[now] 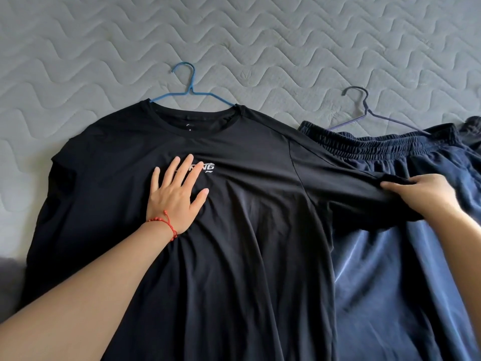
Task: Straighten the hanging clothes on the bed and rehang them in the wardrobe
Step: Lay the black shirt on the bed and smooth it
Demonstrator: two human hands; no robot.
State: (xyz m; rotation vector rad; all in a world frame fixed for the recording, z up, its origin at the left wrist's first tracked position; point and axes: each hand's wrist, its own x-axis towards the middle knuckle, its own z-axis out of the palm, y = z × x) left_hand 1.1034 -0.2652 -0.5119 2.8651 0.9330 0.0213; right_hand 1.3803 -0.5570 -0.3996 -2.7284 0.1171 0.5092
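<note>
A black T-shirt (pixel 234 230) with a white chest logo lies flat on the bed, on a blue hanger (pixel 188 86) whose hook sticks out past the collar. My left hand (pixel 177 194), with a red bead bracelet at the wrist, presses flat on the chest, fingers spread over the logo. My right hand (pixel 426 196) grips the end of the shirt's right sleeve, which is stretched out sideways. Beside it lie navy shorts (pixel 406 269) with an elastic waistband, on a dark hanger (pixel 364 108). The stretched sleeve lies over the shorts.
A grey quilted mattress (pixel 260 35) fills the far half of the view. A dark blurred shape (pixel 7 272) shows at the left edge. No wardrobe is in view.
</note>
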